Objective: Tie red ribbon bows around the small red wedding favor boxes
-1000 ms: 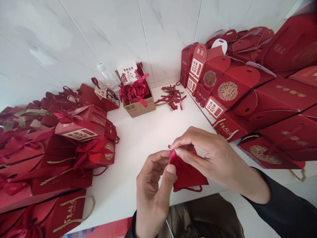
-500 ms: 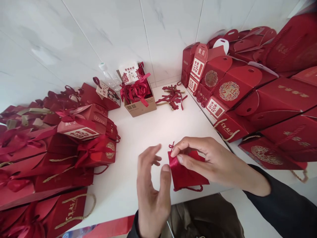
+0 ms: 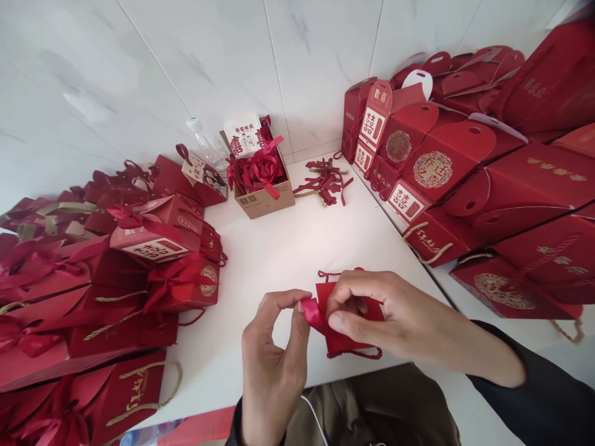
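Observation:
A small red gift box [image 3: 341, 344] with cord handles sits near the table's front edge. Between thumb and forefinger, my left hand [image 3: 275, 362] pinches one end of a shiny red ribbon [image 3: 313, 313], just left of the box. Over the box top is my right hand [image 3: 388, 313], its fingers closed in a pinch around the same ribbon. The part of the ribbon under my right fingers is hidden, as is much of the box top.
Red boxes tied with bows [image 3: 181, 282] crowd the left. Stacked red boxes [image 3: 434, 167] line the right. Towards the wall are a cardboard box [image 3: 266, 199] of ribbons, a pile of dark red bows [image 3: 323, 181] and a clear plastic bottle [image 3: 204, 144].
My left hand was open and apart; it has now closed on the ribbon's end, which stretches left from the box. My right hand has shifted slightly down and stays at the ribbon.

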Available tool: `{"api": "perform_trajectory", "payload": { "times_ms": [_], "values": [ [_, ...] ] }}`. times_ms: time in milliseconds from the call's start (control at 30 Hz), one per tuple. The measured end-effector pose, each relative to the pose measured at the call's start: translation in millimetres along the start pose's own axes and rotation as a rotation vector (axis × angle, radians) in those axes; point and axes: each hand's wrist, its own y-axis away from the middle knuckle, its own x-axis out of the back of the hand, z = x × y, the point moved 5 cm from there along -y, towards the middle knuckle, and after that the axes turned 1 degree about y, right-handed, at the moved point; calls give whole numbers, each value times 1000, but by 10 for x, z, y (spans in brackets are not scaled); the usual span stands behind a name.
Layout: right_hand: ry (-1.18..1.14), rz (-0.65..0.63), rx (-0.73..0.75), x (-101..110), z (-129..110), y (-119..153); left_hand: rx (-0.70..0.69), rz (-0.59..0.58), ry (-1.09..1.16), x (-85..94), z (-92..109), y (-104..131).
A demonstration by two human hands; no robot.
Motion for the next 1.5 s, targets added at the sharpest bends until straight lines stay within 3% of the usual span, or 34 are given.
{"api": "perform_trajectory", "payload": {
  "times_ms": [133, 300, 533, 800, 900, 1033, 1200, 1267, 1400, 1500],
  "values": [
    [20, 9, -24, 38, -4, 12, 32, -64, -54, 37, -67, -23],
    [106, 31, 15, -26, -11, 12, 95, -27, -19, -20, -106, -3],
    [113, 51, -13, -5, 39, 3, -54, -39, -134, -47, -38, -14],
    [73, 85, -52, 19, 72, 3, -11, -244, 62, -299, -8, 110],
    [100, 129, -28, 96, 87, 11, 65, -201, 53, -348, -44, 79],
    [216, 334, -9, 419, 275, 65, 119, -105, 103, -326, -136, 37],
    [313, 194, -41, 536, 623, 36, 167, -150, 176, -341, -231, 37],
    [326, 217, -43, 550, 662, 34, 177, -152, 207, -347, -232, 33],
    [384, 328, -44, 567, 550, 122, 203, -156, 235, -372, -194, 26],
    [483, 407, 47, 539, 346, 228, 230, -156, 230, -397, -146, 28]
  ]
}}
